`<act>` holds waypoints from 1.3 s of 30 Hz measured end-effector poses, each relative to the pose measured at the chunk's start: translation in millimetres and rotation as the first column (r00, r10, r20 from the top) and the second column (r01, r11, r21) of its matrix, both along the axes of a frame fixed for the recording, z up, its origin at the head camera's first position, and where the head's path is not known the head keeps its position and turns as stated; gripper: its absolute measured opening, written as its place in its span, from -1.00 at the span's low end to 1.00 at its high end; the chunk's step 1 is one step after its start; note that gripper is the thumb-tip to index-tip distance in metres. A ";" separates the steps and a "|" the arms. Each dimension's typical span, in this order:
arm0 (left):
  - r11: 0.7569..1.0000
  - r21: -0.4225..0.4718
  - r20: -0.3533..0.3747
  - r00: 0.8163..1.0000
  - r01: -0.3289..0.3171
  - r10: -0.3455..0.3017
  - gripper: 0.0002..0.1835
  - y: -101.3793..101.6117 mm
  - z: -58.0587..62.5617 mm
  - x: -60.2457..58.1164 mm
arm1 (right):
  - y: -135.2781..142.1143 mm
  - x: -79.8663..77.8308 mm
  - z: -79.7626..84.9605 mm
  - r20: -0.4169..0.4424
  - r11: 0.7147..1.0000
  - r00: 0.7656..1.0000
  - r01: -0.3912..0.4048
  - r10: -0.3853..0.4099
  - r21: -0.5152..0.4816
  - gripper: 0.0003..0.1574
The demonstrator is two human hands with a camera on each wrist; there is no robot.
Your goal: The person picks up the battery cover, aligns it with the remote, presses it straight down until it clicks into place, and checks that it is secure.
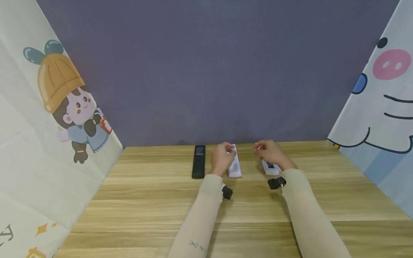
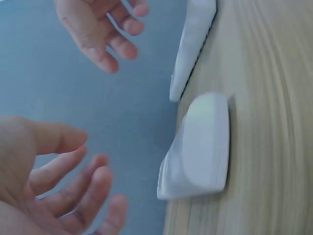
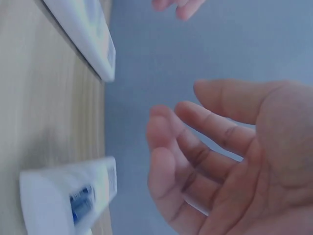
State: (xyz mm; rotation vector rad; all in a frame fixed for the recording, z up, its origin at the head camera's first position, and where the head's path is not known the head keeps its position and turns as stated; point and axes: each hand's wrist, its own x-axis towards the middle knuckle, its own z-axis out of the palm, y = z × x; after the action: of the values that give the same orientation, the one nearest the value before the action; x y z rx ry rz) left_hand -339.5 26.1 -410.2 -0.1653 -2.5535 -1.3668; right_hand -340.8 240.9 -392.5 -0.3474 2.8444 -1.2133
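My left hand [image 1: 222, 159] hovers above a white remote control [image 1: 235, 168], fingers loosely bent with nothing between them. In the left wrist view that hand [image 2: 63, 186] is apart from the white remote [image 2: 205, 144]. To the right, my right hand [image 1: 272, 154] is held over a second white remote [image 1: 272, 170] and partly hides it. Dark blue batteries [image 3: 81, 203] show in an opening of this remote in the right wrist view. The right hand's fingers [image 3: 161, 171] are relaxed and hold nothing.
A black remote control [image 1: 198, 161] lies left of the white ones on the wooden table [image 1: 145, 208]. Behind the table rises a grey-blue panel [image 1: 209, 71]. Printed cartoon curtains [image 1: 19, 107] flank both sides.
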 end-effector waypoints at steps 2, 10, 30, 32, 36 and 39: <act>0.998 0.070 -0.041 0.999 -0.001 0.004 -0.90 6.0 1.3 1.9 | 6.9 2.6 4.3 -0.009 1.000 1.000 0.029 -0.029 0.002 -0.64; 0.982 0.186 -0.036 0.999 0.036 -0.029 -0.91 31.1 3.3 11.3 | 36.3 5.6 9.0 0.010 0.992 0.992 0.123 -0.123 -0.015 -0.61; 0.953 0.280 0.185 0.968 0.116 -0.172 -0.93 88.3 -10.4 31.0 | 69.6 2.4 -16.7 0.046 0.974 0.979 0.193 -0.199 0.120 -0.61; 0.953 0.286 0.209 0.965 0.097 -0.161 -0.91 93.2 -11.5 33.0 | 71.6 2.3 -21.2 0.051 0.974 0.978 0.197 -0.204 0.111 -0.63; 0.959 0.280 0.242 0.965 0.032 -0.102 -0.83 101.7 -18.1 33.9 | 74.1 1.0 -31.4 0.021 0.973 0.977 0.211 -0.214 0.099 -0.69; 0.965 0.263 0.262 0.962 0.004 -0.075 -0.74 106.7 -23.8 30.8 | 76.4 -1.2 -39.0 0.001 0.970 0.975 0.220 -0.221 0.104 -0.69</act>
State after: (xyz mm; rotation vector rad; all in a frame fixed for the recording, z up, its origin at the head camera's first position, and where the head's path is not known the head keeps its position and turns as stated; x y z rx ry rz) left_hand -308.7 132.7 -434.1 0.0194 -2.5556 -1.8374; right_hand -342.0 317.3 -431.5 -0.0199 2.9842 -1.0863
